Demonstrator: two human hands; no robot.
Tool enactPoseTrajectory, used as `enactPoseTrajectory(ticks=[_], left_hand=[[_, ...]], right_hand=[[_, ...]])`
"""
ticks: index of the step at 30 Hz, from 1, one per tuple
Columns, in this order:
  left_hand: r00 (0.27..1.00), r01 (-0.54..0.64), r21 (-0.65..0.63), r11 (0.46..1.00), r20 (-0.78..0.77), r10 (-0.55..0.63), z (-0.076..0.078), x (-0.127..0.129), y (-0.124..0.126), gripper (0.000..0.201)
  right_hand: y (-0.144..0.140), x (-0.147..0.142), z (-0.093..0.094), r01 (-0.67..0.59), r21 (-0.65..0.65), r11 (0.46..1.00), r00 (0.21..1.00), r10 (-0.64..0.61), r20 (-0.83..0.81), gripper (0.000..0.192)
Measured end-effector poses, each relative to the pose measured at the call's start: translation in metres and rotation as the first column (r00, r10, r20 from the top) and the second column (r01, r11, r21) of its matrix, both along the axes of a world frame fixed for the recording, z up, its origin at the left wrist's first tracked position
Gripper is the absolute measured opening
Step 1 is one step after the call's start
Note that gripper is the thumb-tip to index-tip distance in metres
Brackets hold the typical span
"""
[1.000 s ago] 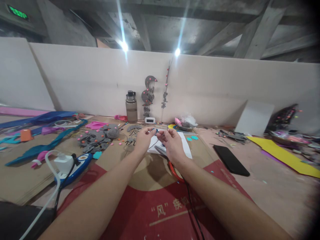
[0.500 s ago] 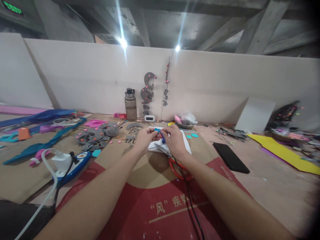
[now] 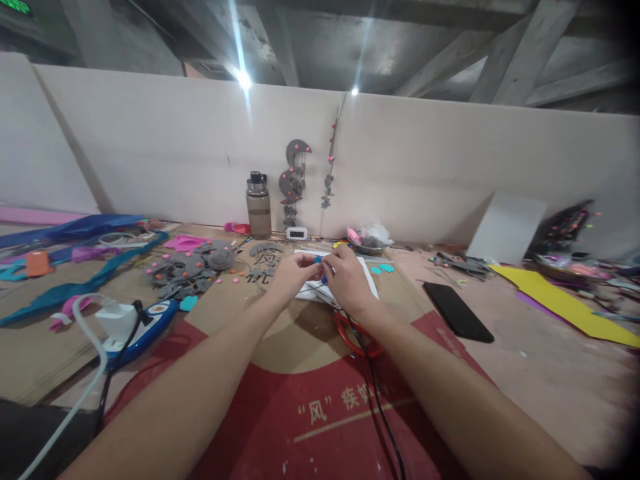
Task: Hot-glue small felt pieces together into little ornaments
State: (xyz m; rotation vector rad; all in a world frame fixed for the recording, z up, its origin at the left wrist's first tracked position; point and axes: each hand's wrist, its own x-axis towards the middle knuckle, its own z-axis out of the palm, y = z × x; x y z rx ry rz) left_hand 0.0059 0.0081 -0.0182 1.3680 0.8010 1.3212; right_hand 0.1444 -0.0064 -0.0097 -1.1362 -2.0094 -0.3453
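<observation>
My left hand (image 3: 295,273) pinches a small blue felt piece (image 3: 318,260) between thumb and fingertips. Right against it, the fingers of my right hand (image 3: 347,277) are closed on a darker blue bit (image 3: 325,275), mostly hidden by the fingers. Both hands meet above a white sheet (image 3: 369,275). Scissors with red handles (image 3: 356,340) lie below my right wrist, their blades pointing under the hands. A black cable (image 3: 377,400) runs from beneath my right hand toward me. Two turquoise flower-like cutouts (image 3: 385,268) rest just right of the sheet.
Grey felt pieces with pink and orange balls (image 3: 187,267) lie at left, near a blue power strip (image 3: 145,330). A bottle (image 3: 259,210) and small white clock (image 3: 297,233) stand by the wall. A black phone (image 3: 457,311) and yellow sheet (image 3: 560,303) lie at right.
The hands remain together, with the fingertips shifted slightly around the blue piece, which is now more covered. The whole view has moved a little.
</observation>
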Motion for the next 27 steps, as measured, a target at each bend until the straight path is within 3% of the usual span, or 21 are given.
enactPoseTrajectory(ticks=[5, 13, 20, 23, 27], left_hand=[[0.999, -0.028, -0.029, 0.999, -0.027, 0.027, -0.001, -0.002, 0.0, 0.015], [0.998, -0.022, -0.041, 0.999, -0.062, 0.019, -0.001, -0.004, 0.003, 0.017], [0.991, -0.076, -0.039, 0.996, -0.116, 0.071, -0.001, -0.006, 0.006, 0.014], [0.976, -0.13, 0.024, 0.991, -0.173, 0.132, -0.002, -0.013, 0.013, 0.011], [0.922, -0.278, 0.169, 0.946, -0.228, 0.312, 0.001, -0.033, 0.028, 0.015]], right_hand=[[-0.002, -0.001, 0.0, -0.025, -0.005, 1.0, 1.0, 0.025, -0.011, 0.021], [0.0, -0.002, 0.003, -0.041, -0.115, 0.992, 0.945, 0.001, -0.326, 0.006], [0.004, -0.004, 0.0, -0.043, -0.232, 0.972, 0.92, -0.052, -0.388, 0.012], [0.005, -0.006, -0.004, -0.099, -0.304, 0.947, 0.906, -0.04, -0.422, 0.019], [0.006, -0.01, -0.005, -0.229, -0.413, 0.882, 0.868, -0.007, -0.497, 0.022]])
